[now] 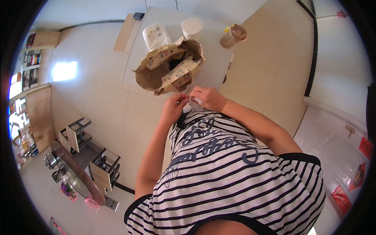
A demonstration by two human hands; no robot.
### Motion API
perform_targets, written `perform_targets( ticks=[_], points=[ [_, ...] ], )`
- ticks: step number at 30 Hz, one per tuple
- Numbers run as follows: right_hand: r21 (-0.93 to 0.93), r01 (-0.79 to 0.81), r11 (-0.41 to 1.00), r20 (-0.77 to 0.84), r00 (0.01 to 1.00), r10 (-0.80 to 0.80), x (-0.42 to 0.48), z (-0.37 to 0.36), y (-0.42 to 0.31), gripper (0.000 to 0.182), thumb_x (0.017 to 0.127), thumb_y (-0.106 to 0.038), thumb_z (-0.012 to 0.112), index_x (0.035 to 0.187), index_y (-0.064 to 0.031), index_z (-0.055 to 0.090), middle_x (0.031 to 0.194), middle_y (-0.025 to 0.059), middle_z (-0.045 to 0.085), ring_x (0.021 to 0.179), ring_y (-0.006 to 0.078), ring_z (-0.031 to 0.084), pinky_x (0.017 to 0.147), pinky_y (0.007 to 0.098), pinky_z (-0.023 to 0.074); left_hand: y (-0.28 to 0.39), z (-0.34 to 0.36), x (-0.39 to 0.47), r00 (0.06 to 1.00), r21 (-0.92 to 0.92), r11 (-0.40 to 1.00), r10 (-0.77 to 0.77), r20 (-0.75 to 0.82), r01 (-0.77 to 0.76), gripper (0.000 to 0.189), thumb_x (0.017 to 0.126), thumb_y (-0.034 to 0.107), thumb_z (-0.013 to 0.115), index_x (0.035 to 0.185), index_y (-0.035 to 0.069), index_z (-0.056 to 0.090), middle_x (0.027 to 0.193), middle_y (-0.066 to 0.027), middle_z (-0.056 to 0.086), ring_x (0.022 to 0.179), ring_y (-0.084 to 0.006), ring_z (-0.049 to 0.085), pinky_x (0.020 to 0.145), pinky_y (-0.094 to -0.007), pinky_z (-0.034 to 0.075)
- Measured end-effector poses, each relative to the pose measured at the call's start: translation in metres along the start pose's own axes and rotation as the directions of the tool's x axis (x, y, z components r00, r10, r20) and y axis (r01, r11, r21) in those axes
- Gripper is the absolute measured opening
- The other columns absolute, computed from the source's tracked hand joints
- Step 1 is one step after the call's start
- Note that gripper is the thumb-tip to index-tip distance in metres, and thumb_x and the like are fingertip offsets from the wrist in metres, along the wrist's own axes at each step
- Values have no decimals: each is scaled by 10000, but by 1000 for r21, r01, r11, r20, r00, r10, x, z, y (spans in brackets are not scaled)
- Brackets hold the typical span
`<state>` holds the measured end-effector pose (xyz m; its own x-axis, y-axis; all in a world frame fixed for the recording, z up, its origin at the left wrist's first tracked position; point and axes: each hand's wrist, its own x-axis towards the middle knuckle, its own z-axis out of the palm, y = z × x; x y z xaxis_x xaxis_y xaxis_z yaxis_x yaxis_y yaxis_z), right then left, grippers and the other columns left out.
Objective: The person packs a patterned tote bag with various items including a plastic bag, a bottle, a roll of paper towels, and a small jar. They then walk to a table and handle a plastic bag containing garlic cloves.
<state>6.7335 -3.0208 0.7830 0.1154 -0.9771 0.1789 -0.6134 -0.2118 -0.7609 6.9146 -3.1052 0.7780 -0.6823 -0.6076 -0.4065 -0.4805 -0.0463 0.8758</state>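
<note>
Close to the front of my shirt, my left hand and my right hand meet at a thin, clear plastic bag. Thumb and fingers of each hand pinch it. Most of the bag is hidden behind the fingers and against the shirt. Just beyond stands a tan patterned tote bag on a white table, its mouth gaping upward. Dark items lie inside the tote; I cannot tell what they are. One of its handles hangs near my fingers.
Behind the tote are a white plastic-wrapped pack and a white container. A brownish drink bottle stands near the table's right edge. Further left are a dining table with chairs. A white door is at the right.
</note>
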Motion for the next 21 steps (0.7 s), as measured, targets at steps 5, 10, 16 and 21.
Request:
perform_targets(
  ticks=[5, 10, 16, 21],
  points=[
    [-58, 59, 997, -13, 998, -60, 2, 1, -1, 151, 736, -94, 611, 875, -84, 552, 820, 71, 540, 732, 274, 589, 602, 365, 484, 2, 0, 1, 994, 56, 993, 101, -30, -99, 128, 848, 96, 582, 928, -3, 591, 867, -158, 588, 781, -299, 577, 692, -349, 460],
    [-42, 69, 997, -30, 997, -71, 2, 3, 0, 123, 737, -95, 615, 831, -72, 539, 796, 82, 539, 696, 292, 578, 584, 376, 470, 3, 0, -1, 983, 167, 970, 183, -30, -175, 105, 859, 84, 554, 905, -10, 565, 880, -172, 574, 812, -343, 564, 702, -383, 456],
    [35, -169, 985, 195, 968, 160, -17, -14, 3, 166, 772, -137, 631, 783, -49, 491, 806, 109, 545, 695, 342, 551, 585, 414, 437, -22, 4, -4, 944, 405, 878, 318, -94, -255, 89, 868, 80, 529, 892, -3, 550, 872, -178, 555, 817, -373, 547, 697, -421, 449],
    [1, -291, 957, 226, 932, 284, -5, -30, -9, 209, 764, -125, 629, 946, -63, 548, 986, 103, 566, 873, 317, 570, 727, 385, 477, -15, 9, -12, 967, 276, 952, 186, -171, -135, 106, 869, 111, 551, 916, 16, 566, 876, -172, 562, 827, -363, 558, 699, -413, 455]
  ],
)
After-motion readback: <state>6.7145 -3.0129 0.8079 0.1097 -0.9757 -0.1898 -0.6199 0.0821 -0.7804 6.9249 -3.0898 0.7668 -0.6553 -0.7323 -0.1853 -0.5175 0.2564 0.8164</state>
